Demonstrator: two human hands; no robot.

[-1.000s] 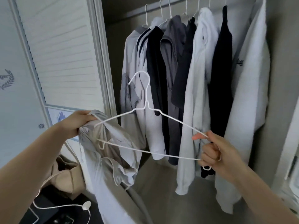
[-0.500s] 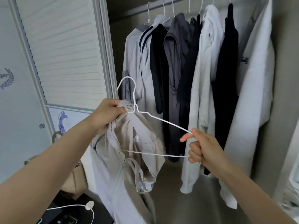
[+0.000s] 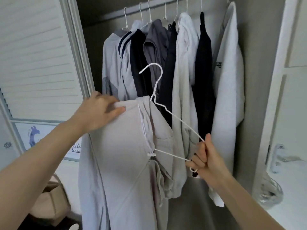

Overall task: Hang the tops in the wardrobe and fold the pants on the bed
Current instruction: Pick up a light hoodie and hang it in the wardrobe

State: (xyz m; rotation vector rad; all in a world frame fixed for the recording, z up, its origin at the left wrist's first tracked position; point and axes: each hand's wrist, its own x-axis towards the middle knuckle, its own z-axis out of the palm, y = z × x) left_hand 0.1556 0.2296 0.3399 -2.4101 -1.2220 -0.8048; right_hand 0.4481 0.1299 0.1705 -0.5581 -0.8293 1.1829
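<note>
A pale beige top (image 3: 123, 146) with a drawstring hangs over the left half of a white wire hanger (image 3: 155, 90), held in front of the open wardrobe. My left hand (image 3: 99, 112) pinches the top's upper edge at the left, close to the hanger's neck. My right hand (image 3: 203, 158) grips the hanger's right end, fingers curled round the wire. The hanger's hook points up and to the left, below the wardrobe rail (image 3: 159, 4). The hanger's left arm is hidden under the fabric.
Several tops hang on the rail: grey, striped, black, dark grey, white (image 3: 186, 63), black and a white one (image 3: 230, 80) at the right. A louvred wardrobe door (image 3: 36, 55) stands at the left, a white door with a handle (image 3: 279, 156) at the right. A beige bag (image 3: 49, 201) sits low left.
The top has been drawn further over the hanger, now covering its left arm up to the neck. My left hand rose with the fabric, and my right hand kept its grip on the hanger's end.
</note>
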